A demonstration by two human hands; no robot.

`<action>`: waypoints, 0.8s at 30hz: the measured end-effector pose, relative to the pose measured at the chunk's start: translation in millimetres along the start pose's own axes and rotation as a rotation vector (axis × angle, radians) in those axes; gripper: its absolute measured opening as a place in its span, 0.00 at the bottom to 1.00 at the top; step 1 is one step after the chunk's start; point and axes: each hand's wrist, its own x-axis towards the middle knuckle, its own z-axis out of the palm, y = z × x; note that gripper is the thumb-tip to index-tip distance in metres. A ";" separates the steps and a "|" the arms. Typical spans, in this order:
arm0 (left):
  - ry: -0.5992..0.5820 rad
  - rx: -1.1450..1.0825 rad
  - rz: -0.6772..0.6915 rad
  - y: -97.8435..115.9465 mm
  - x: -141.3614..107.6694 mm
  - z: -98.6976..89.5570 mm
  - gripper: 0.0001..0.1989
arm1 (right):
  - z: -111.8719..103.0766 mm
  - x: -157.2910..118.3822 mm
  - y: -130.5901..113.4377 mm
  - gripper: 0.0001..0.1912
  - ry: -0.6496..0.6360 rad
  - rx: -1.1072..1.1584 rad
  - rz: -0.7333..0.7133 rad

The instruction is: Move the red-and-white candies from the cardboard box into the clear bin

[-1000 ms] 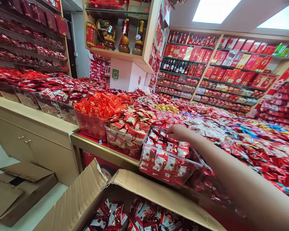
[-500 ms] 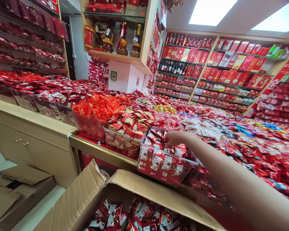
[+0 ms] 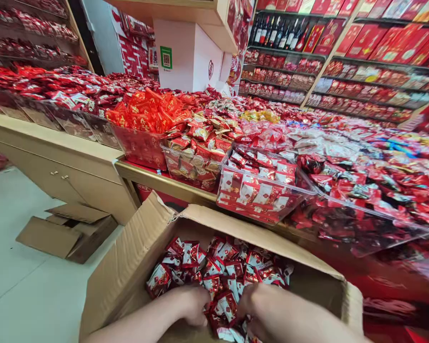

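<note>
"Shelves (image 3: 286, 51) line the back wall beyond the counter (image 3: 146, 178), and an open cardboard box (image 3: 117, 267) sits in front. Where are the small packets (image 3: 212, 267)?"

"Loose in the box, around and between two bare hands. Left hand (image 3: 193, 305) and right hand (image 3: 253, 302) both reach down among them, fingers curled."

"Gripping any?"

"Can't tell for either hand (the packets and the hands themselves hide the fingertips)."

"How would you handle them well?"

"Slide the fingers under from both sides, cup a modest heap and press lightly, so the slick wrappers neither slip nor crumple. I'd keep the forearms off the flaps, too."

"And compared with half a second ago?"

"The right hand was at the clear tub (image 3: 243, 205) on the counter then, with the left out of view. Now both are in the box, and the view has tipped downward."
</note>
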 end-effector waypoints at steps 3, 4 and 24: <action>-0.049 0.146 -0.063 6.4 -0.8 -3.1 0.16 | 69.1 23.3 40.1 0.18 0.085 -0.239 0.265; -0.045 0.140 -0.061 7.1 -0.4 -4.3 0.17 | 83.6 34.0 54.8 0.22 0.145 -0.312 0.334; 0.412 -0.860 0.266 49.8 -16.7 -47.9 0.14 | 76.0 40.3 72.3 0.13 0.829 0.568 0.167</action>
